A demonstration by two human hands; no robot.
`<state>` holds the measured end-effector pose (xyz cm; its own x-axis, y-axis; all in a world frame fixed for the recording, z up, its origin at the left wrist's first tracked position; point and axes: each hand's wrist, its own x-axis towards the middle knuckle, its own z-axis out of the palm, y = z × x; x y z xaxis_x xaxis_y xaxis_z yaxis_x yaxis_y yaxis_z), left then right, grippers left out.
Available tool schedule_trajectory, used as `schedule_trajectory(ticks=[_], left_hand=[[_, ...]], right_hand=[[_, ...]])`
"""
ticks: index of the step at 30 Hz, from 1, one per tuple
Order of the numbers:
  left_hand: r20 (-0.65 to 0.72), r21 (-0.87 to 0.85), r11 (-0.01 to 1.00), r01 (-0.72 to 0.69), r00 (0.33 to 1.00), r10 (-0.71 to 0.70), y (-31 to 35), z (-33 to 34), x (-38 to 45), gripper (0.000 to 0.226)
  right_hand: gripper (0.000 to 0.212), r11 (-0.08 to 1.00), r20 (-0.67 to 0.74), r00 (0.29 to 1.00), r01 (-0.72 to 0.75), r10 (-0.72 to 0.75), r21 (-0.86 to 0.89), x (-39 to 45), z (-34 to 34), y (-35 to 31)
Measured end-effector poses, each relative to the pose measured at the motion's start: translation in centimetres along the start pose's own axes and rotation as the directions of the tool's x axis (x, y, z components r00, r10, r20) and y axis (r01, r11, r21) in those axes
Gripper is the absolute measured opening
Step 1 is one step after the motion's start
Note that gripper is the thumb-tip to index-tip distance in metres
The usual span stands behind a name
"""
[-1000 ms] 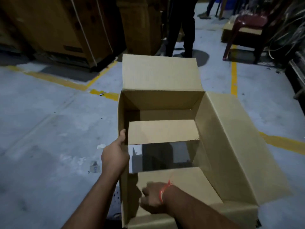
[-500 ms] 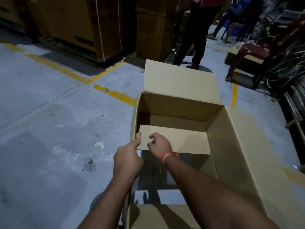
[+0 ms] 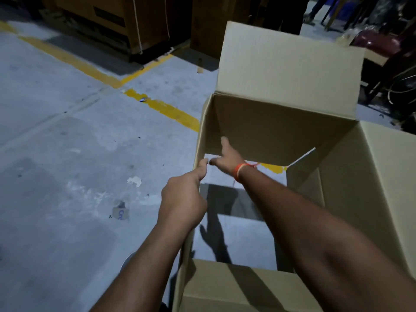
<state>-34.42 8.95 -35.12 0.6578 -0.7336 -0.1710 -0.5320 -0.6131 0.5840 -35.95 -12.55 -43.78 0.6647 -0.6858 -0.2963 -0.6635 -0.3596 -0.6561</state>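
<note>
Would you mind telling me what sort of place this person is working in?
Most likely a warehouse or packing area. The bare concrete floor carries painted yellow lines, large strapped cartons stand at the back, and the left hand grips the wall of an open cardboard box.

The cardboard box [image 3: 288, 64] is plain tan with no print, and its inner walls ahead of the right hand [image 3: 227, 157] are a darker, shadowed brown. A thin orange-red band [image 3: 237, 172] circles the wrist just behind that hand. The floor [image 3: 67, 131] is mottled blue-grey. Yellow painted lines [image 3: 162, 106], chipped at the edges, run left of and beyond the left hand [image 3: 182, 199]. A white blotch [image 3: 134, 181] lies just left of it. Far beyond the right hand, a chair [image 3: 371, 39] is maroon.
</note>
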Motion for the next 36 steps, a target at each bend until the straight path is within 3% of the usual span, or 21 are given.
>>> schedule_trajectory(ticks=[2,5,8,10,12,15,19,22,29,32,34,36], left_hand=[[0.016,0.015,1.0,0.007,1.0,-0.007,-0.2,0.8,0.9,0.078],[0.054,0.038,0.997,0.061,0.997,-0.063,-1.1,2.8,2.2,0.075],[0.037,0.078,0.989,0.129,0.991,-0.132,-1.9,4.8,3.4,0.073],[0.002,0.081,0.983,0.163,0.986,-0.164,-2.1,5.9,4.1,0.066],[-0.035,0.047,0.982,0.182,0.983,-0.18,-2.2,7.0,4.7,0.061],[-0.043,0.018,0.984,0.179,0.983,-0.178,-2.5,8.6,5.1,0.056],[0.048,0.054,0.989,0.139,0.989,-0.142,-3.3,10.3,3.4,0.061],[0.163,0.082,0.993,0.083,0.982,-0.095,-4.7,10.6,1.3,0.069],[0.376,0.327,0.92,0.217,0.863,-0.337,-6.9,9.3,-6.9,0.086],[0.48,0.196,0.939,0.284,0.807,-0.345,-7.7,9.4,-9.7,0.097],[0.442,0.089,0.947,0.31,0.84,-0.317,-8.0,9.3,-10.9,0.098],[0.37,0.005,0.954,0.3,0.886,-0.28,-8.0,9.4,-11.8,0.1]], right_hand=[[0.094,0.978,0.129,0.989,0.09,-0.067,-0.187,-2.5,0.1,2.1],[0.08,0.932,0.303,0.953,0.13,-0.024,-0.337,-8.3,0.1,6.7],[0.066,0.916,0.479,0.878,0.192,0.0,-0.352,-15.4,-0.6,11.3],[0.078,0.937,0.516,0.857,0.174,0.008,-0.303,-19.9,-0.9,13.6],[0.089,0.957,0.485,0.874,0.116,0.029,-0.267,-23.8,-1.1,15.2],[0.084,0.964,0.41,0.909,0.042,0.072,-0.262,-27.1,-1.2,16.9],[0.081,0.958,0.327,0.937,-0.025,0.122,-0.286,-28.8,0.5,19.2],[0.077,0.952,0.342,0.922,-0.077,0.181,-0.297,-29.7,1.6,19.1],[0.093,0.946,0.364,0.905,-0.105,0.219,-0.307,-31.0,1.9,16.1],[0.11,0.941,0.332,0.918,-0.104,0.215,-0.323,-32.1,2.0,15.4],[0.099,0.933,0.307,0.928,-0.098,0.212,-0.347,-33.0,1.8,14.8],[0.103,0.923,0.308,0.929,-0.076,0.203,-0.377,-33.7,1.6,14.4]])
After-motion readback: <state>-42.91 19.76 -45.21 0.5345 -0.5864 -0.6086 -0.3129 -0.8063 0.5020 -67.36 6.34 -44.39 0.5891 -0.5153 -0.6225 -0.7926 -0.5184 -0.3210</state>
